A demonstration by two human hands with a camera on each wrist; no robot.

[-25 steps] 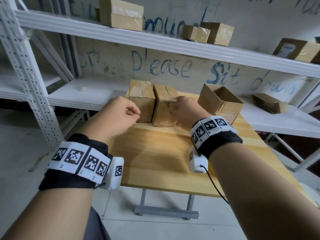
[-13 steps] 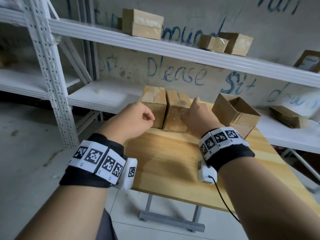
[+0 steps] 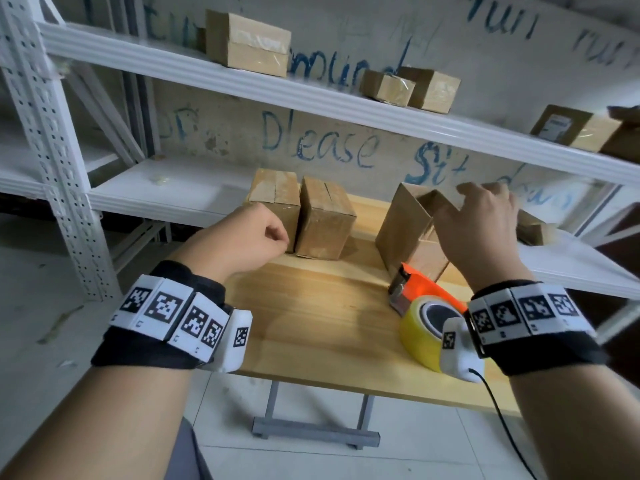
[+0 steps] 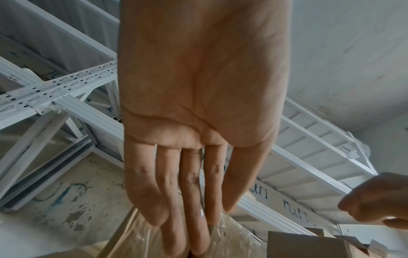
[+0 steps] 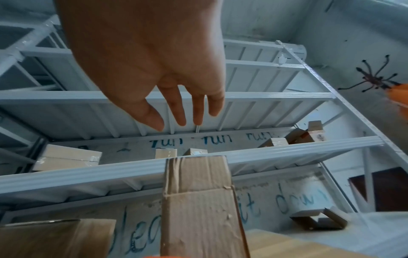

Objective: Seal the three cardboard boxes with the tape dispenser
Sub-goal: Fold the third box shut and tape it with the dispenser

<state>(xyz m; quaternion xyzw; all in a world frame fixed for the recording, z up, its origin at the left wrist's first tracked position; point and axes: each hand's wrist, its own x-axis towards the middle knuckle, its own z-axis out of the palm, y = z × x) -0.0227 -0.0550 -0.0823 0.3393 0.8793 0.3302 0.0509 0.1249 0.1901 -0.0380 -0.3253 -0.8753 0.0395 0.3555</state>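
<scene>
Two closed cardboard boxes, the left box (image 3: 275, 202) and the middle box (image 3: 325, 220), stand side by side at the back of the wooden table (image 3: 311, 323). A third, open box (image 3: 401, 226) stands to their right with its flaps up. My left hand (image 3: 273, 237) hangs at the left box's front, its straight fingers (image 4: 194, 218) touching the box's tape-covered face (image 4: 132, 240). My right hand (image 3: 485, 202) hovers over the open box, fingers loose and holding nothing, above a raised flap (image 5: 198, 200). The orange tape dispenser (image 3: 426, 303) with its yellow roll lies in front of the open box.
White metal shelving runs behind the table. Its upper shelf (image 3: 311, 98) carries several taped boxes. The lower shelf (image 3: 156, 188) sits level with the tabletop, and a flattened box (image 3: 533, 230) lies on it at the right. A perforated post (image 3: 52, 150) stands at the left.
My right hand left the middle box and moved right and up, over the open box. The dispenser came into view. My left hand stays at the left box.
</scene>
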